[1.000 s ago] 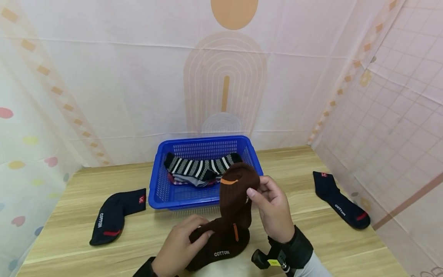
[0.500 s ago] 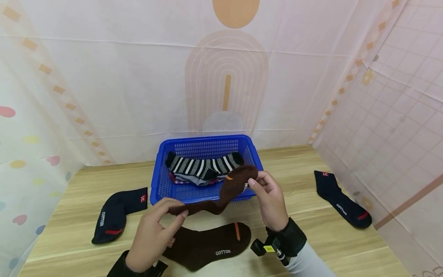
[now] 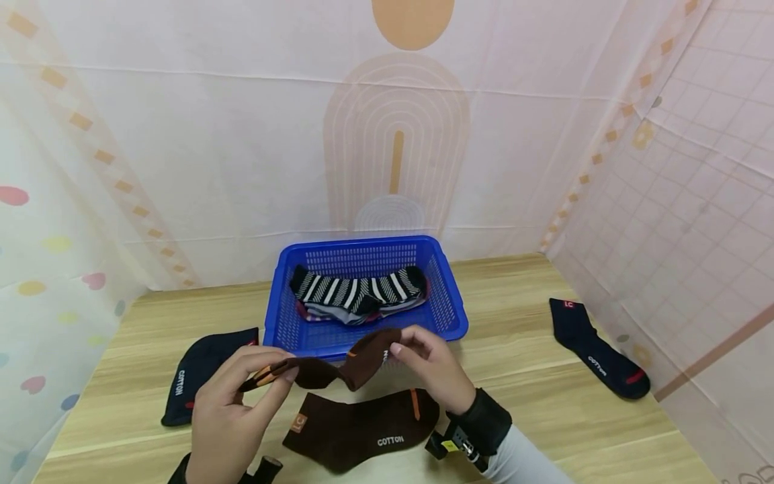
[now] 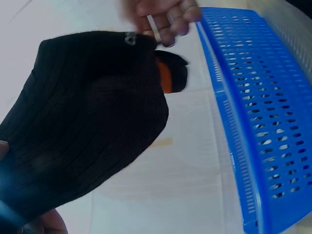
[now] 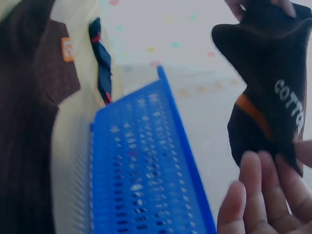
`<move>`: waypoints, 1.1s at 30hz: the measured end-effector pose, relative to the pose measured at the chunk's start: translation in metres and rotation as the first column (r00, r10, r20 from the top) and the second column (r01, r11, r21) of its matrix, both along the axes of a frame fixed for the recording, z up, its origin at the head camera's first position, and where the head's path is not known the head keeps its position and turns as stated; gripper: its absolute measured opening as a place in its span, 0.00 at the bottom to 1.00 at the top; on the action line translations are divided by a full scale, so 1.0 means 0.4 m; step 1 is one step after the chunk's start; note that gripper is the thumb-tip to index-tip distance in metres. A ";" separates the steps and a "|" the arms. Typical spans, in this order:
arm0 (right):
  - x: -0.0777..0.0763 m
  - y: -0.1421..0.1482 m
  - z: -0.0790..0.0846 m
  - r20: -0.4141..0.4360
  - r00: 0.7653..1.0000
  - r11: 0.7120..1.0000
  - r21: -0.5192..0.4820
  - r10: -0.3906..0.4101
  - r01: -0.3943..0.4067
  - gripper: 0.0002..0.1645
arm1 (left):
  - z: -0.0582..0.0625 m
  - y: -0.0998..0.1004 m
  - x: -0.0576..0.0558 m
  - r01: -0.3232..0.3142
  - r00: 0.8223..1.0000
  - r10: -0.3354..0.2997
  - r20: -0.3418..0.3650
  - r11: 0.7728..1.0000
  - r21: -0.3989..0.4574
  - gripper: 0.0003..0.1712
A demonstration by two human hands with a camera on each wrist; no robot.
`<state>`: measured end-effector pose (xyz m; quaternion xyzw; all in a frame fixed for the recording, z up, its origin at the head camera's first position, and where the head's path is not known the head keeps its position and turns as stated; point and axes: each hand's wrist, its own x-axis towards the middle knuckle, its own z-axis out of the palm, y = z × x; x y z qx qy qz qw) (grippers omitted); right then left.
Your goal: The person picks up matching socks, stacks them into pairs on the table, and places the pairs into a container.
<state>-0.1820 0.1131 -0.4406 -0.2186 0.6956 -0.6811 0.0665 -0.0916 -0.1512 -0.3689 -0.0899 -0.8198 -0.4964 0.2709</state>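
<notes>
Between my two hands a brown sock with orange marks is stretched above the table. My left hand pinches its cuff end, and my right hand pinches the toe end. In the right wrist view the held brown sock shows white COTTON lettering over the right fingers. The left wrist view has the sock dark and close, with the right hand at its far end. Below, a matching brown sock lies flat on the table, its orange LC label to the left.
Behind the hands stands a blue basket holding black-and-white striped socks on top of other folded ones. A navy sock lies at left, partly behind the left hand; another navy sock lies at right. A fabric backdrop rises behind the table.
The held brown sock has been lifted off the other brown sock, leaving that one lying on the table. Both hands have since moved left with it, and the right hand has come lower.
</notes>
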 end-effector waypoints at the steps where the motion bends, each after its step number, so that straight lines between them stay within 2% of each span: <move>1: 0.003 -0.004 -0.001 0.010 0.999 0.999 0.024 0.033 -0.033 0.12 | 0.003 -0.002 0.001 0.001 1.000 -0.001 -0.011 1.000 0.009 0.17; 4: 0.009 -0.014 -0.007 0.044 0.992 0.987 0.107 0.118 -0.122 0.11 | 0.010 -0.005 0.006 -0.002 1.000 0.003 -0.028 1.000 0.021 0.17; 7: 0.014 -0.023 -0.013 0.066 0.988 0.968 0.202 0.136 -0.147 0.10 | 0.016 -0.006 0.011 -0.014 1.000 0.014 -0.018 1.000 0.022 0.17; 11: 0.022 -0.030 -0.017 0.064 0.993 0.958 0.266 0.096 -0.109 0.10 | 0.023 -0.006 0.015 -0.017 1.000 0.017 0.007 1.000 0.016 0.16; 16: 0.036 -0.036 -0.010 0.024 0.999 0.960 0.277 0.038 -0.043 0.09 | 0.027 -0.007 0.018 -0.005 1.000 0.005 0.019 1.000 -0.004 0.17; 18: 0.045 -0.040 -0.002 -0.018 0.999 0.967 0.255 0.028 -0.022 0.09 | 0.024 -0.007 0.019 0.010 1.000 -0.010 0.016 0.999 -0.044 0.18; 20: 0.057 -0.043 0.008 -0.094 0.995 0.974 0.228 0.034 -0.012 0.10 | 0.019 -0.005 0.021 0.048 0.999 -0.048 0.010 0.993 -0.105 0.20; 22: 0.073 -0.047 0.018 -0.184 0.981 0.979 0.203 0.066 -0.028 0.14 | 0.011 -0.001 0.022 0.091 0.996 -0.093 -0.003 0.982 -0.167 0.21; 25: 0.096 -0.052 0.030 -0.318 0.938 0.977 0.195 0.141 -0.080 0.19 | 0.000 0.011 0.023 0.164 0.986 -0.168 -0.006 0.966 -0.200 0.21; 30: 0.122 -0.064 0.042 -0.417 0.877 0.965 0.202 0.240 -0.168 0.22 | -0.020 0.034 0.029 0.266 0.962 -0.272 -0.014 0.950 -0.165 0.23; 33: 0.128 -0.070 0.044 -0.449 0.854 0.962 0.188 0.262 -0.197 0.19 | -0.035 0.047 0.028 0.347 0.932 -0.359 -0.055 0.925 -0.157 0.24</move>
